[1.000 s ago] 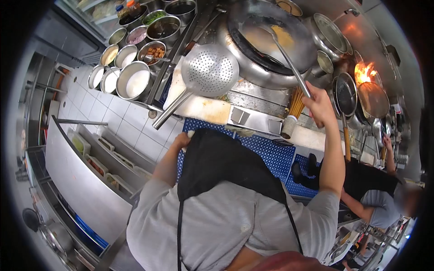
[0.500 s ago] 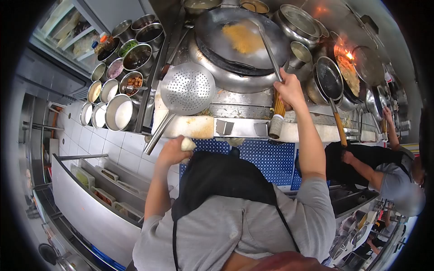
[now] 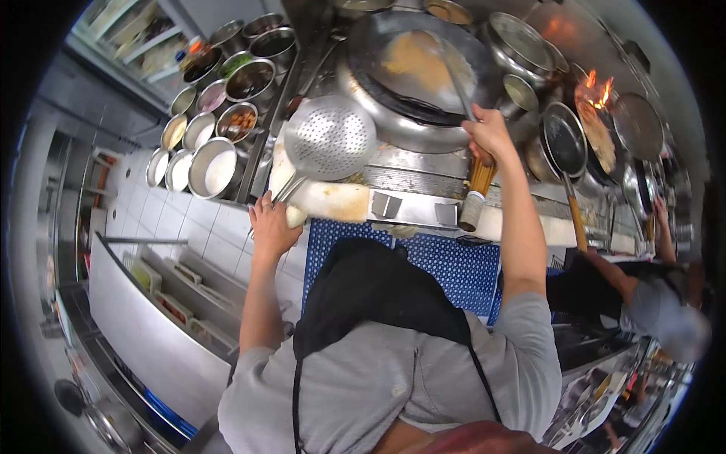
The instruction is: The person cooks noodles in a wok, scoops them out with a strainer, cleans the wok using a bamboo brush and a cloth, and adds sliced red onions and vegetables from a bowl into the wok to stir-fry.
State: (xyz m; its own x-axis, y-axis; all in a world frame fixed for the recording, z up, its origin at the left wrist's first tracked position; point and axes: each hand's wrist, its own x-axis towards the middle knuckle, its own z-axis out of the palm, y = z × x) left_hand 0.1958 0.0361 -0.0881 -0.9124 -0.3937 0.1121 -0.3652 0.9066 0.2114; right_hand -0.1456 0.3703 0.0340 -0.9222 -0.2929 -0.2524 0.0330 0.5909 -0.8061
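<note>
My right hand [image 3: 490, 138] is closed around the handle of a long metal wok ladle [image 3: 456, 83]. The ladle's head is blurred in the yellow food [image 3: 408, 60], which lies steaming in a large black wok [image 3: 370, 57]. Over the handle of a big perforated strainer [image 3: 330, 136], the fingers of my left hand [image 3: 274, 225] are curled, with a folded white cloth [image 3: 296, 217] beside the thumb. The strainer's bowl rests at the stove's front left. Just below my right hand lies a bamboo wok brush [image 3: 480, 180].
Metal pots of ingredients [image 3: 251, 79] and white liquid [image 3: 213, 170] stand left. To the right are a pan with a wooden handle [image 3: 563, 140] and flames [image 3: 601, 91] over another pan. A co-worker [image 3: 658, 303] stands at right; an open drawer [image 3: 162, 303] lies lower left.
My left hand has moved up and onto the strainer's handle, the white cloth still with it. My right hand still grips the ladle in the food. The whole view has shifted slightly.
</note>
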